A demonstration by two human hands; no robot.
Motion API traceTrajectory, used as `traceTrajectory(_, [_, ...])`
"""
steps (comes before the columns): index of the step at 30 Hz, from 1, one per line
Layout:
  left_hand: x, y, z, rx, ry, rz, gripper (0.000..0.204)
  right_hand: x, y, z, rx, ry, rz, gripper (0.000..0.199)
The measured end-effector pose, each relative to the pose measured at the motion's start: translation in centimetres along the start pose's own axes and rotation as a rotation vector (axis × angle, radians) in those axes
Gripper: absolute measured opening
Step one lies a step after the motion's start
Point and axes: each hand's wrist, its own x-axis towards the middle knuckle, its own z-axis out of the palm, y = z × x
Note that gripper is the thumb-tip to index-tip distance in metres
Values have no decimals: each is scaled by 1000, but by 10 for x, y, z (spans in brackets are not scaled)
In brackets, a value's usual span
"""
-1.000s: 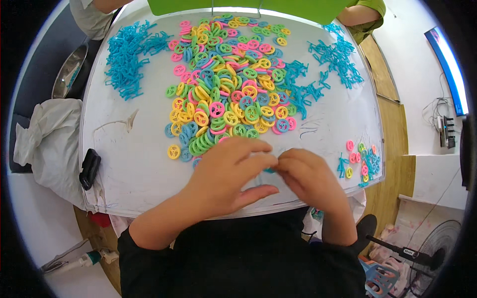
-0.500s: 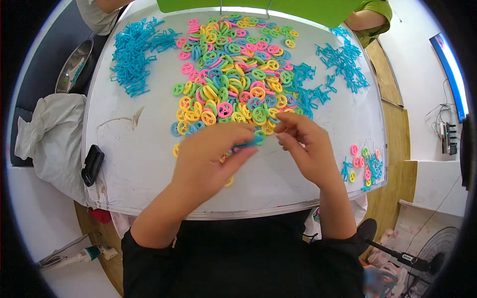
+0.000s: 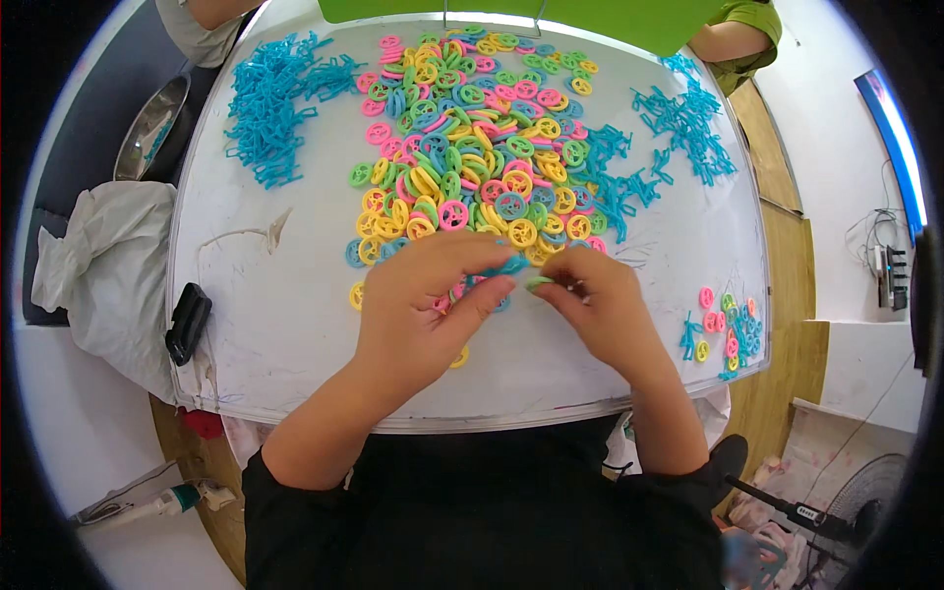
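Observation:
Between the thumb and forefinger of my left hand (image 3: 408, 305) is a blue plastic clip-like piece (image 3: 509, 265). A bit of pink shows behind those fingers, too covered to tell whether it is held. My right hand (image 3: 608, 303) pinches a small green wheel (image 3: 538, 282) close to the blue piece, and the two hands almost meet. Just beyond them spreads a big heap of spoked plastic wheels (image 3: 472, 162) in pink, yellow, green and blue. A few yellow wheels (image 3: 459, 358) lie by my left hand, partly covered by it.
Blue pieces lie in a heap (image 3: 265, 118) at far left and a looser one (image 3: 693, 128) at far right. Mixed wheels and blue parts (image 3: 733, 329) sit at the right corner. A black case (image 3: 187, 323) rests at the left edge. Other people's arms (image 3: 733, 41) show across the table.
My right hand has gone from having no visible part to pinching a green wheel, and has moved left toward the blue piece. My left hand still grips the blue piece.

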Motion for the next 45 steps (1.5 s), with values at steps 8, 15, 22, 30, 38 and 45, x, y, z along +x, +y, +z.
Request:
traceTrajectory(8, [-5,4,14,-119,-154,-115,25,-24,-12,-5,1104,1,137,19])
traceTrajectory(15, [-6,1,21,-43,-126,10,23,-22,-23,14,1243,151,265,12])
traceTrajectory(22, [-11,5,26,223,-11,274,27,-22,-32,33,1347,327,249,9])
traceTrajectory(30, [-9,6,18,192,-78,115,40,-32,-28,21,917,305,103,27])
traceTrajectory(38, [-8,8,15,15,-156,52,41,-35,-22,-5,510,113,-132,38])
traceTrajectory(45, [-13,10,19,59,-145,19,39,-30,-26,-16,-4,140,-329,38])
